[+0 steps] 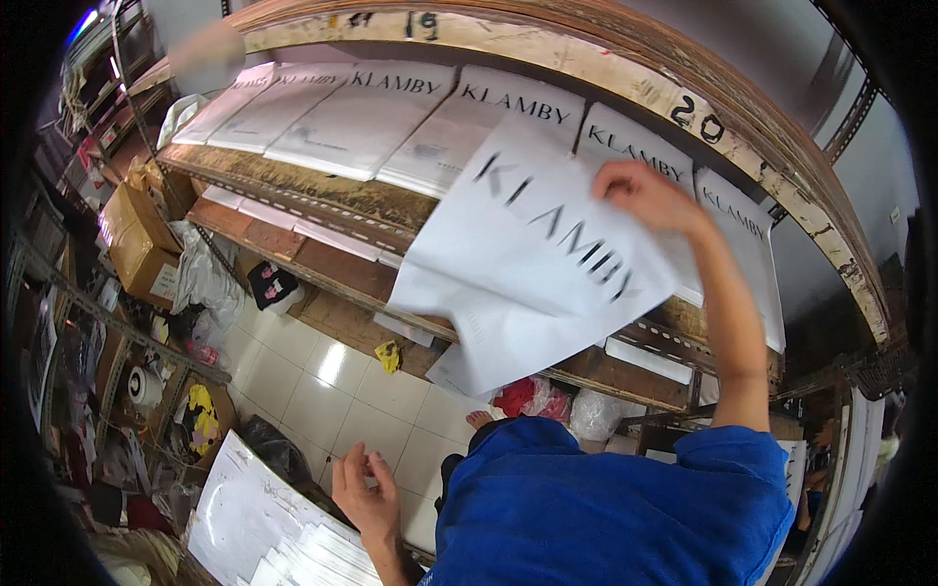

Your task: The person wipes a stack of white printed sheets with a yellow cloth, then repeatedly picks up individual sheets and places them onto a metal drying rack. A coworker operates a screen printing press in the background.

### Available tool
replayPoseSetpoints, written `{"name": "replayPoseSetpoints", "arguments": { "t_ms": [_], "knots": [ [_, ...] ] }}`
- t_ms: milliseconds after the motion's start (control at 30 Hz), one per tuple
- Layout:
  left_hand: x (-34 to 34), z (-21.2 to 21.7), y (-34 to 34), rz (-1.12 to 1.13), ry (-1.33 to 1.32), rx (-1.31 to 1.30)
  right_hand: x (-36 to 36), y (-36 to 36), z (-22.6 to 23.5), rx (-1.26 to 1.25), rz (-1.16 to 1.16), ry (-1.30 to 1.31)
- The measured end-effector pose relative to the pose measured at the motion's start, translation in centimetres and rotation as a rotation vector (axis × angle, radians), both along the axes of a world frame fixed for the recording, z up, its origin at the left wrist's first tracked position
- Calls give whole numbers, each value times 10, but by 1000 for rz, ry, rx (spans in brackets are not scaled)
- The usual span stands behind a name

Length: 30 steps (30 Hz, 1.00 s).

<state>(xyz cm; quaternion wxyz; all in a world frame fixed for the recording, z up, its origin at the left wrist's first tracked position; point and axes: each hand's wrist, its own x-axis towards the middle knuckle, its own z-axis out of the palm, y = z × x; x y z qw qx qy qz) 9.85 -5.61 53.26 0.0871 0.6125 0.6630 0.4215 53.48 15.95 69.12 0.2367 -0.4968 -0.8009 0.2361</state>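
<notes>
A large white printed sheet (518,259) with black lettering hangs in front of the shelf, its lower part creased and bent. My right hand (650,195) pinches its upper right edge, fingers curled closed, slightly blurred by motion. My left hand (366,488) is lower down near my body, holding nothing, with fingers loosely bent and apart. Below it lies a stack of white sheets (318,557) on a pale board (234,498). Similar white printed sheets (337,122) lie side by side along the wooden shelf (293,190), partly covered by the held sheet.
A thick wooden beam (547,49) with painted marks runs above the shelf. At the left are cardboard boxes (137,239) and a cluttered metal rack (127,337). Yellow scraps (389,355) and red and clear plastic bags (596,415) lie low by the tiled floor (362,400).
</notes>
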Motion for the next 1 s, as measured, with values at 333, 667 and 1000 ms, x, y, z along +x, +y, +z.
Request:
{"name": "replayPoseSetpoints", "arguments": {
  "t_ms": [333,667,1000],
  "knots": [
    [21,-66,6,15,116,-194,179,100,-41,-160,-415,-662],
    [66,-81,22,-11,133,-292,316,81,-110,-256,-697,-821],
    [77,-77,37,47,118,-297,396,37,-128,-282,-930,-847]
  ]
}}
